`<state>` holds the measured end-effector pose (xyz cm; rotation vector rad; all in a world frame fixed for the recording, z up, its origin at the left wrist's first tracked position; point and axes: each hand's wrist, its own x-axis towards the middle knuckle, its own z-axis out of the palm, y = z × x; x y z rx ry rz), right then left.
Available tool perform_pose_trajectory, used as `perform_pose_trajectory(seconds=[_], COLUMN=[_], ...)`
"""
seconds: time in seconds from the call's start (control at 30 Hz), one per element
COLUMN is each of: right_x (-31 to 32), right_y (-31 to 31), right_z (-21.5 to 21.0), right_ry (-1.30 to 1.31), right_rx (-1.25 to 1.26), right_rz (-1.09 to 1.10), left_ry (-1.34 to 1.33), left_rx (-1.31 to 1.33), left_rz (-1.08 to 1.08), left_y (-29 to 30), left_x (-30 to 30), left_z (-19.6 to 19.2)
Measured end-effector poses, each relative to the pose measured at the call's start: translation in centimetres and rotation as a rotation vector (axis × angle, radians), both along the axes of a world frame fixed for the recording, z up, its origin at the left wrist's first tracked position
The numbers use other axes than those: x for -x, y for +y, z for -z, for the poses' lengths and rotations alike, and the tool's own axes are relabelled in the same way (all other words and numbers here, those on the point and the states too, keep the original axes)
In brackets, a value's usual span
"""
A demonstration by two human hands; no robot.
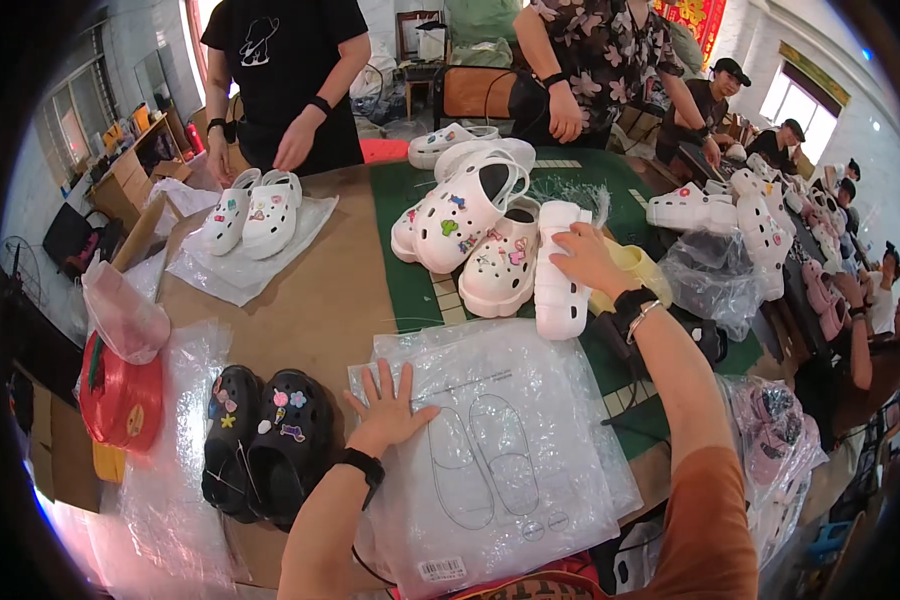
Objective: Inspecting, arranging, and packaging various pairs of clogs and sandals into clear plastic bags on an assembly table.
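My left hand (390, 408) lies flat with its fingers spread on a stack of clear plastic bags (560, 430) printed with a pair of shoe outlines. My right hand (588, 262) reaches forward and grips a thick-soled white clog (562, 312) turned on its side. Just left of that clog is a pile of white clogs (442, 222) with colourful charms. A pale yellow clog (634, 268) sits partly behind my right hand. To the left of the bags rests a pair of black clogs (288, 440) with charms.
Across the table a person handles a pair of white clogs (270, 215) on a plastic sheet. A red round bundle (120, 400) stands at the left. Crumpled clear plastic (710, 270) and wrapped pink shoes (770, 420) lie to the right. A green cutting mat (402, 270) covers part of the table.
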<state>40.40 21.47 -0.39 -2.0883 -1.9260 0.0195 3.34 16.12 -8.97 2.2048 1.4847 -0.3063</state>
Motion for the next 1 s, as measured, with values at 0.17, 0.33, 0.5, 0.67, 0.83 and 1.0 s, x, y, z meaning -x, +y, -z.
perform_pose_trajectory(seconds=[0.17,0.33,0.5,0.67,0.83,1.0], right_x=[-1.6,-4.6,-0.9,1.6,4.3,7.7], right_y=[0.2,-2.0,-3.9,-2.0,2.2,5.2], right_z=[2.0,2.1,-1.0,-2.4,-6.2,-5.6], right_ry=[0.260,0.801,0.756,0.665,0.191,0.021], right_rx=[-0.473,0.015,0.033,-0.002,-0.049,0.109], right_rz=[0.091,0.150,0.158,-0.046,-0.055,0.016], left_ry=[-0.050,-0.053,-0.028,-0.039,-0.063,-0.071], left_rx=[0.021,0.035,0.031,0.039,-0.024,-0.056], left_rz=[0.006,-0.011,-0.039,-0.046,-0.035,-0.031], left_y=[-0.2,0.0,-0.3,-0.6,-0.4,-1.1], left_x=[0.4,-0.1,0.7,0.9,1.0,0.5], left_z=[-0.9,-0.5,-0.5,-0.4,0.1,0.5])
